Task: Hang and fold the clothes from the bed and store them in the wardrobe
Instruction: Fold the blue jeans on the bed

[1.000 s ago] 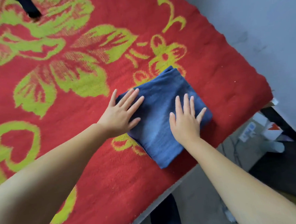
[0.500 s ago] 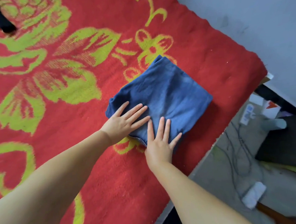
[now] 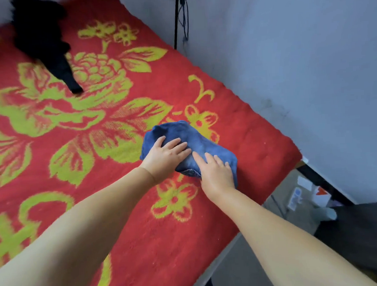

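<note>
Folded blue garment (image 3: 196,142) bunched up, red bedspread (image 3: 236,109)

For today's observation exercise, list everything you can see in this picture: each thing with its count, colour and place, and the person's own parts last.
jeans: one, blue, folded, near the bed's right edge
black garment: one, black, far left of the bed
blanket: one, red with yellow-green flowers, covering the bed
wall: one, pale grey, right of the bed
cables: dark, hanging on the wall
boxes: several, white, on the floor, right
left hand: flat on the jeans
right hand: flat on the jeans
</note>
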The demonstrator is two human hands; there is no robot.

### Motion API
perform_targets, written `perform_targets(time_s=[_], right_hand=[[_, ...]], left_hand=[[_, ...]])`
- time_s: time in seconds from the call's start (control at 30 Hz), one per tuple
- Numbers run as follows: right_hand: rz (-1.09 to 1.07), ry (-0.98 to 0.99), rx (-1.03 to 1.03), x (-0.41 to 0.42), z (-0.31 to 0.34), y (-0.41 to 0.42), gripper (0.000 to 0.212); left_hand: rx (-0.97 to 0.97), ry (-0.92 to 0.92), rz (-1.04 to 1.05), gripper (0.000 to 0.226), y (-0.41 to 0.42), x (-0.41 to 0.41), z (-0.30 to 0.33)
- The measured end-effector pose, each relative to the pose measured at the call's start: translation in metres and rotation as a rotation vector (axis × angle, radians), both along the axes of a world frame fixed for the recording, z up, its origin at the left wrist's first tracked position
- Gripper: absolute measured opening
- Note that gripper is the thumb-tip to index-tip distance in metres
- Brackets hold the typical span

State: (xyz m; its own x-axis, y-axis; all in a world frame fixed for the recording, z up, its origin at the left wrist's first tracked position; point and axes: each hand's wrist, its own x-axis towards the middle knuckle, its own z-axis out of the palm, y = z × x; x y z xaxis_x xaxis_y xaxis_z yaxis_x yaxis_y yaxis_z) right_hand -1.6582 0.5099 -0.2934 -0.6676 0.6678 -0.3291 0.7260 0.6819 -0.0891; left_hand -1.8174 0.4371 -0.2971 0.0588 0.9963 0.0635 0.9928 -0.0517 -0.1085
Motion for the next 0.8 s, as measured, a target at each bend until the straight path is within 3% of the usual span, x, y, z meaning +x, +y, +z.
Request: perform_targets(time_s=[0.27,0.47,0.8], right_hand=[[0.432,0.129,0.168,-0.066,0.132,-0.045,0.059],[0.791,0.176,0.227,-0.112,0.183,-0.110,0.057],[1.486,0.288,0.188,-0.072,0.241,-0.271,0.066]], left_hand=[[0.288,-0.031,0.421,0.047,-0.107,-0.025,0.135],[0.258,0.034,0.735,0.056,-0.206,-0.015,0.195],[0.211,0.161,1.360,0.049,-0.374,0.143,0.253]])
